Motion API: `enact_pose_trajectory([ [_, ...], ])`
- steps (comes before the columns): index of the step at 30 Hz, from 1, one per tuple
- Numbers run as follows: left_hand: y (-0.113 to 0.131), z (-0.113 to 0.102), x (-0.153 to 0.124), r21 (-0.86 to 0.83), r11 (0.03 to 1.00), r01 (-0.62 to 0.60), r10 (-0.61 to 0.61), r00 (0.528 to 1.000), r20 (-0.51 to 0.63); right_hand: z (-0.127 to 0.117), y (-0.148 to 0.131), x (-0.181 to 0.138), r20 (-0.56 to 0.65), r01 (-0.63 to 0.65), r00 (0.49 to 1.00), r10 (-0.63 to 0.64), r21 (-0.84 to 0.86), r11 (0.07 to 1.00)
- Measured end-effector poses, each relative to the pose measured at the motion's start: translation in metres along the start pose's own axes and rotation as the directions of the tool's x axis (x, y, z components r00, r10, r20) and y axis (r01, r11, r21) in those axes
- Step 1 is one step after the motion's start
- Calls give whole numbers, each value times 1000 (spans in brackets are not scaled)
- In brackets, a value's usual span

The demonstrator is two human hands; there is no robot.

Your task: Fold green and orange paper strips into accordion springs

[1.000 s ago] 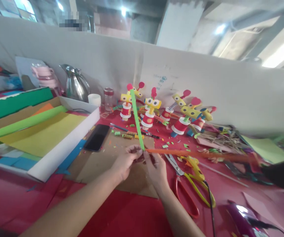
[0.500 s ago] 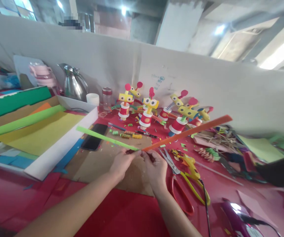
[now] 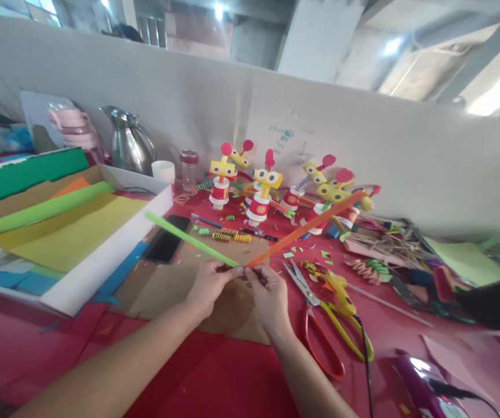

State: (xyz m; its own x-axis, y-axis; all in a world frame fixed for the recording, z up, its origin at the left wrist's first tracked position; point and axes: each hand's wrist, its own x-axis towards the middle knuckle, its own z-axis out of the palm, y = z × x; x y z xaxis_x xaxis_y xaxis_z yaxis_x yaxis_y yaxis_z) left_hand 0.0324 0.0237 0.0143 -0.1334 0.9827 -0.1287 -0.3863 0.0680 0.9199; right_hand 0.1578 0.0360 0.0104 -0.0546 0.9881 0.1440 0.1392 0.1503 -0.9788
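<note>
Both hands meet over a brown cardboard sheet (image 3: 158,290) on the red table. My left hand (image 3: 210,285) pinches the near end of a green paper strip (image 3: 184,236), which slants up to the left. Close against it, my right hand (image 3: 268,293) pinches the near end of an orange paper strip (image 3: 306,228), which slants up to the right. The two ends come together at the fingertips; whether they are joined is hidden. Small folded paper springs (image 3: 228,237) lie beyond the hands, beside a pen (image 3: 264,235).
Scissors (image 3: 313,299) and a yellow glue gun (image 3: 339,290) lie right of my hands. Several paper-cup figures (image 3: 258,206) stand behind. At left are a box (image 3: 115,249) of coloured paper and a phone (image 3: 166,239). A purple device (image 3: 424,383) sits at front right.
The orange strip's far end has swung left and a little upward. The green strip now slopes more steeply. Both hands have shifted slightly left, still pinching the strips.
</note>
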Motion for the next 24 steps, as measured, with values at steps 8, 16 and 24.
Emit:
enact_pose_trajectory([
  [8, 7, -3, 1, -9, 994, 109, -108, 992, 66, -1, 4, 5, 21, -18, 1000, 15, 151, 988],
  [16, 13, -3, 2, -29, 993, 114, -112, 992, 52, -3, -3, 4, 92, -26, 996, 6, 219, 975],
  [24, 7, -5, 4, -83, 982, 169, -161, 983, 87, -5, -5, 6, 90, -71, 995, 49, 263, 962],
])
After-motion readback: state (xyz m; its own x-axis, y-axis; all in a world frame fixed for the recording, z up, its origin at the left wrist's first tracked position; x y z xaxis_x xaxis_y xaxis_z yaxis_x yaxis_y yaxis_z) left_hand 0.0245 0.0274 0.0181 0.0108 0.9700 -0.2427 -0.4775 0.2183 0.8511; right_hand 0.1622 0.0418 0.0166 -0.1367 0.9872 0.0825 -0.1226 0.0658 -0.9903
